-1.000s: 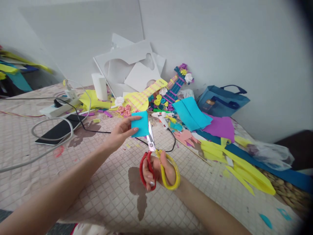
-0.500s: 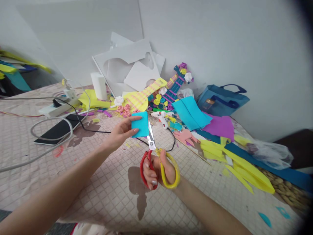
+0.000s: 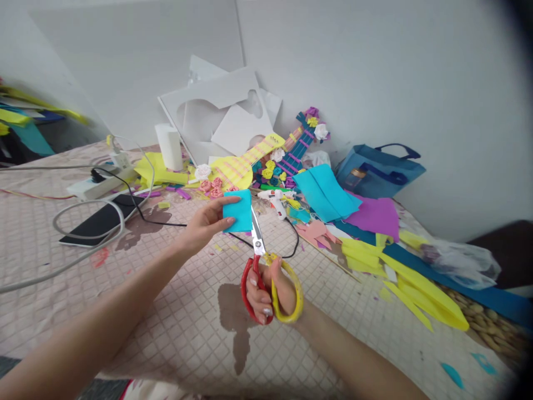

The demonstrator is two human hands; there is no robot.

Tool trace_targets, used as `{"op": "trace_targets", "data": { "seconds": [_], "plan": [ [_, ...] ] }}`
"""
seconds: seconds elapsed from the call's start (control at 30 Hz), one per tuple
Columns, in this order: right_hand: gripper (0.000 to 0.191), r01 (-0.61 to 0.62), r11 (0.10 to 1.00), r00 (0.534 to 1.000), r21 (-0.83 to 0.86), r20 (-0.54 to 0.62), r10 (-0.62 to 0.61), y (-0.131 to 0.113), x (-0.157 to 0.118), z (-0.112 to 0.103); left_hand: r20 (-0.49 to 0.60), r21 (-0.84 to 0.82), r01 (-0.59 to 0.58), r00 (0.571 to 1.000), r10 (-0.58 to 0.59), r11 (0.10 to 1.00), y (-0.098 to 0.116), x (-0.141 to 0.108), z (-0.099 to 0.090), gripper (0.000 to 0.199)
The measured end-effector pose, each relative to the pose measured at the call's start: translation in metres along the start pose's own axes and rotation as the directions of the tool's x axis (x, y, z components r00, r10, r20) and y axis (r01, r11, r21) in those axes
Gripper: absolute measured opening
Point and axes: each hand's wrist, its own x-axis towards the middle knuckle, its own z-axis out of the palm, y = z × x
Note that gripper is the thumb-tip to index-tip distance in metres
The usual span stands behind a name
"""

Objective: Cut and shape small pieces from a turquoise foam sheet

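Turquoise paper (image 3: 244, 215), long axis upright, is clamped in the left grip (image 3: 206, 219); scissors (image 3: 259, 245), handles clamped in the right grip (image 3: 270, 289), point up along the paper's right edge.

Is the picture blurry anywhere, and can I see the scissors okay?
In the head view, the right edge fades into a dark, blurry band, and the plastic bag near it looks soft; in the same head view, the scissors in the right hand look clearer, and the wall shows soft light without strong glare.
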Motion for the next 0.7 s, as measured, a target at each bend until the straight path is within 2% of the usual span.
{"op": "trace_targets", "data": {
  "seconds": [0.37, 0.7],
  "plan": [
    [0.074, 0.005, 1.0, 1.0, -0.011, 0.005, -0.005, -0.0051, -0.0035, 0.0058, 0.052, 0.011, 0.051, 0.997, -0.051, 0.999, 0.0034, -0.0047, 0.0077, 0.043],
    [0.069, -0.001, 1.0, 1.0, 0.003, -0.023, 0.001, -0.0056, -0.0025, 0.0029, 0.056, 0.035, 0.058, 0.997, -0.06, 0.998, 0.0025, -0.0045, 0.0081, 0.044]
  ]
}}
